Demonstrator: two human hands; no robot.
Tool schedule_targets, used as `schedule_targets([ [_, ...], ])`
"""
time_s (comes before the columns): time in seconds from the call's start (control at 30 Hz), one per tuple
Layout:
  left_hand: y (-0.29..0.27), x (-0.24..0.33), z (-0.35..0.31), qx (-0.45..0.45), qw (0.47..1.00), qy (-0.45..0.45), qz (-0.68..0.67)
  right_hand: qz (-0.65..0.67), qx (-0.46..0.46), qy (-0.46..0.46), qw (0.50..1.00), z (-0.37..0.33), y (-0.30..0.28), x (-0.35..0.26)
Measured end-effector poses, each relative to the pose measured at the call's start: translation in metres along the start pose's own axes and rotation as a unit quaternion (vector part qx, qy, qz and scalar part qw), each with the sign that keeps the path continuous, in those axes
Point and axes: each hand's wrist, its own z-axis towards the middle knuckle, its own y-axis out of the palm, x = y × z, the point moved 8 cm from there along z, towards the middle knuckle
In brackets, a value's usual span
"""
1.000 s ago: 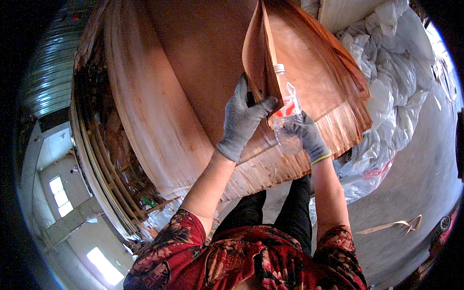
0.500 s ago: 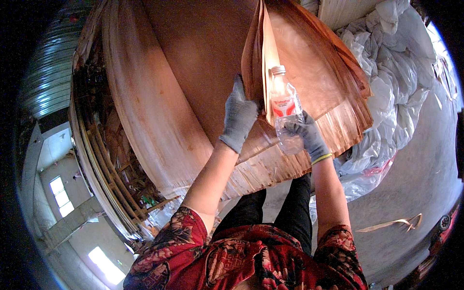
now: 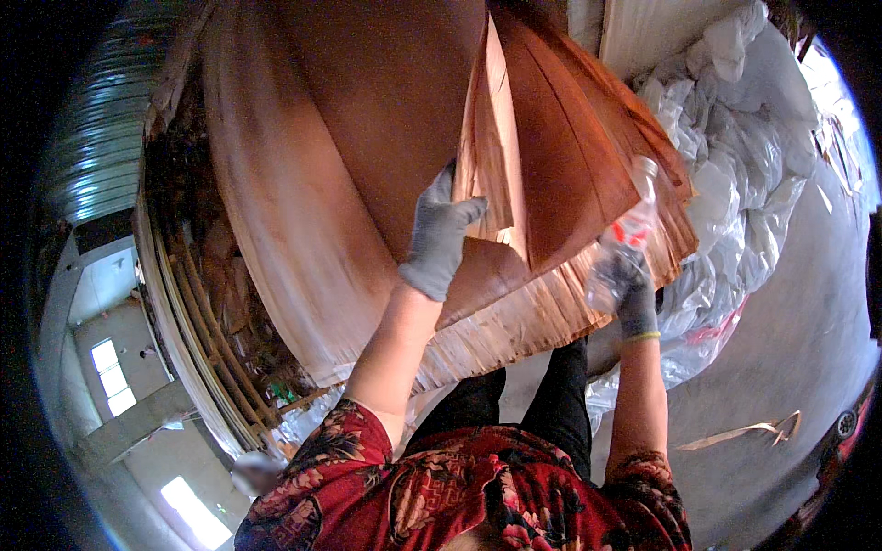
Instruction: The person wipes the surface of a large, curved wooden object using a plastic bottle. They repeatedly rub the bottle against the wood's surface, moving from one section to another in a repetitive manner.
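My left hand (image 3: 432, 237), in a grey glove, is closed on the raised edge of a thin brown wood veneer sheet (image 3: 390, 119), its thumb lying across the near end. A pale, upturned fold (image 3: 496, 119) of veneer stands up beside the fingers. In my right hand (image 3: 636, 289), also gloved, is a clear plastic bottle (image 3: 636, 216) with a red and white label. The bottle is blurred by motion and tilts to the right, its cap end pointing away from me. It is over the right part of the veneer stack (image 3: 514, 326).
Crumpled clear plastic sheeting (image 3: 735, 207) lies to the right of the stack on the grey floor (image 3: 781, 358). A pale strip (image 3: 735, 433) rests on that floor. At the left, thin boards (image 3: 188, 321) and dark wood scraps line the stack's edge.
My right hand has carried the bottle to the right, tilting it. My left hand has shifted slightly left and down, and the veneer's folds lie differently, with darker sheet showing at right.
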Motion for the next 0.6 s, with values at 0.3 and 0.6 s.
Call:
schedule_targets([
  [0.3,-0.098,0.093,-0.060,0.035,0.957,0.095,0.272,-0.036,-0.061,-0.002,0.998,-0.087,-0.019,-0.039],
  [0.6,-0.346,0.056,-0.193,0.201,0.979,-0.031,-0.002,-0.298,-0.198,0.089,0.930,-0.136,0.116,0.019],
])
